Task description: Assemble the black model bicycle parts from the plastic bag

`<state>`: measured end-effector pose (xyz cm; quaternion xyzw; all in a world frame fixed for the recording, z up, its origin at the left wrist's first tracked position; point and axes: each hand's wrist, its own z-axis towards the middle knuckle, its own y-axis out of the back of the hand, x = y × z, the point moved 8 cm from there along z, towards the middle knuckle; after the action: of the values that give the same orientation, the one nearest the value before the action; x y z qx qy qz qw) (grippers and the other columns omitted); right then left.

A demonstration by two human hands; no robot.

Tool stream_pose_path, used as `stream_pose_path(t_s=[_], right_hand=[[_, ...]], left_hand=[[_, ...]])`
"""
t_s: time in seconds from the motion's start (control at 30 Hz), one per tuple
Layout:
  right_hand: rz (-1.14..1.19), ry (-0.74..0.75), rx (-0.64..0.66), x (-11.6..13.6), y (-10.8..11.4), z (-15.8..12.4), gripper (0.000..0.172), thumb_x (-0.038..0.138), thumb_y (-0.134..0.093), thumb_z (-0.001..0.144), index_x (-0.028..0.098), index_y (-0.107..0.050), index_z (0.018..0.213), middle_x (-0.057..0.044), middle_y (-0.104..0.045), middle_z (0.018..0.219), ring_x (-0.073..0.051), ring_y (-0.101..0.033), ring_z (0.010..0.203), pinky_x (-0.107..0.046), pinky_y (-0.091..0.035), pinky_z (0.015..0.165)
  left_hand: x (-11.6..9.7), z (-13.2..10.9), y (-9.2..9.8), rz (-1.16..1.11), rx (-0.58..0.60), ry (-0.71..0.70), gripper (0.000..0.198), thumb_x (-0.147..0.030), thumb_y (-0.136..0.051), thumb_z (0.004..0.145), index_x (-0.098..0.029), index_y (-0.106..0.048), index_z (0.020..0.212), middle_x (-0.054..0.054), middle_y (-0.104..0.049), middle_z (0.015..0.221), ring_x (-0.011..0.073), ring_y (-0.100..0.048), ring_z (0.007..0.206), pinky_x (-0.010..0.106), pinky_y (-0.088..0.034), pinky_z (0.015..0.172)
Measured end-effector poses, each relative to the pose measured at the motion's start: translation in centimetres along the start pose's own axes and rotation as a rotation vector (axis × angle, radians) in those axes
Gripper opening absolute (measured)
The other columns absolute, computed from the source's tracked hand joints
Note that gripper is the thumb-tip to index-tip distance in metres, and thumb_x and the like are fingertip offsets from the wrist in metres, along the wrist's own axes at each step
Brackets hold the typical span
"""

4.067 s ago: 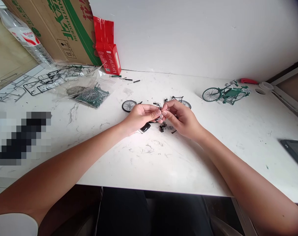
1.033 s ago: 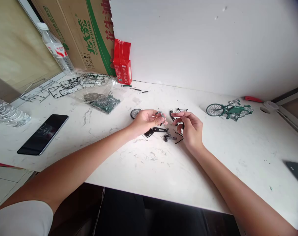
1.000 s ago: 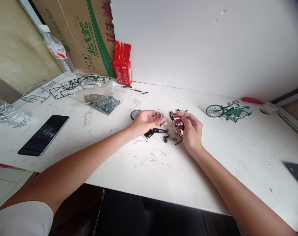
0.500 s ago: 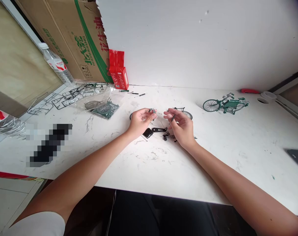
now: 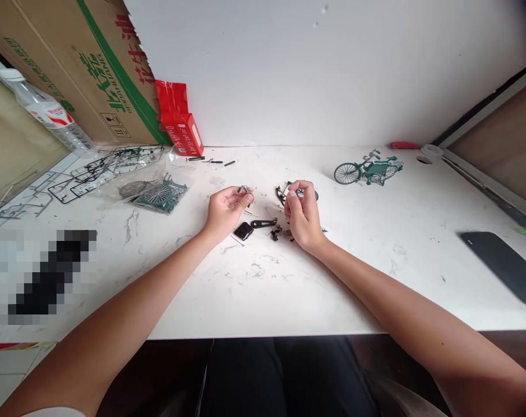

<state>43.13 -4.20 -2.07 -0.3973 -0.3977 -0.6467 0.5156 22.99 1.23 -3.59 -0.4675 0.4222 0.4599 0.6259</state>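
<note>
At far left a clear bottle (image 5: 50,113) with a red-and-white label stands before a cardboard box (image 5: 78,69); the box's inside is hidden. Below them lie black sprues (image 5: 87,176), partly overlaid by a clear bag (image 5: 158,191) that holds spoked wheels and green parts. A red packet (image 5: 180,130) stands against the box's right end, contents hidden, with small tools (image 5: 213,161) near its foot.

The left hand (image 5: 225,213) has thumb and fingers clamped on a silver handlebar (image 5: 246,189), held above the desk (image 5: 263,301). Between the hands lie a black square part (image 5: 244,231) and a chain guard (image 5: 263,223). The right hand (image 5: 306,217) is curled, thumb near forefinger; I cannot tell whether they grip anything. It stands in front of a black frame (image 5: 280,194), hiding much of it.

Well to the right rests a green bicycle (image 5: 369,171), then a red object (image 5: 404,145), a small cup (image 5: 431,150), contents unclear, and a dark phone (image 5: 501,266) nearer the edge.
</note>
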Motion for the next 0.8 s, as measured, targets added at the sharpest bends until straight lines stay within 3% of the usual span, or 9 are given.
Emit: stream_pose_path(t_s=[0.17, 0.3, 0.47, 0.57, 0.8], right_hand=[[-0.027, -0.02, 0.011, -0.1, 0.6, 0.2, 0.036, 0.057, -0.065, 0.103, 0.031, -0.043, 0.115, 0.01, -0.041, 0.063, -0.014, -0.036, 0.051, -0.03, -0.033, 0.051], [-0.004, -0.061, -0.033, 0.0, 1.0, 0.3, 0.044, 0.063, -0.071, 0.097, 0.03, -0.045, 0.112, 0.007, -0.061, 0.067, -0.016, -0.058, 0.058, -0.028, -0.043, 0.052], [0.027, -0.042, -0.067, 0.5, 1.1, 0.2, 0.046, 0.066, -0.073, 0.096, 0.028, -0.049, 0.107, -0.004, -0.08, 0.094, -0.021, -0.079, 0.089, -0.026, -0.052, 0.055], [0.035, -0.053, -0.074, 0.5, 1.2, 0.0, 0.043, 0.063, -0.076, 0.095, 0.026, -0.056, 0.104, -0.008, -0.082, 0.101, -0.024, -0.081, 0.093, -0.028, -0.057, 0.057], [0.016, -0.039, -0.129, 0.2, 2.1, 0.4, 0.04, 0.058, -0.085, 0.089, 0.021, -0.078, 0.103, -0.007, -0.082, 0.089, -0.023, -0.08, 0.08, -0.03, -0.058, 0.054]], left_hand=[[0.2, 0.2, -0.1, 0.018, 0.019, -0.009, 0.043, -0.047, -0.095, 0.073, -0.014, -0.074, 0.092, 0.009, -0.079, 0.096, 0.0197, -0.076, 0.087, 0.035, -0.06, 0.09], [0.4, 0.1, -0.1, 0.052, 0.039, -0.012, 0.041, -0.047, -0.093, 0.077, -0.014, -0.075, 0.095, 0.009, -0.08, 0.095, 0.0214, -0.078, 0.09, 0.036, -0.06, 0.091], [0.4, -0.1, -0.3, 0.073, 0.06, -0.021, 0.04, -0.046, -0.091, 0.08, -0.015, -0.077, 0.101, 0.01, -0.081, 0.097, 0.0233, -0.08, 0.095, 0.038, -0.06, 0.096], [0.3, -0.2, -0.4, 0.094, 0.069, -0.025, 0.039, -0.045, -0.09, 0.082, -0.015, -0.078, 0.103, 0.01, -0.081, 0.099, 0.0232, -0.079, 0.096, 0.038, -0.06, 0.097], [0.0, -0.4, -0.7, 0.128, 0.092, -0.049, 0.036, -0.043, -0.089, 0.084, -0.015, -0.081, 0.105, 0.012, -0.083, 0.102, 0.0232, -0.079, 0.097, 0.037, -0.06, 0.096]])
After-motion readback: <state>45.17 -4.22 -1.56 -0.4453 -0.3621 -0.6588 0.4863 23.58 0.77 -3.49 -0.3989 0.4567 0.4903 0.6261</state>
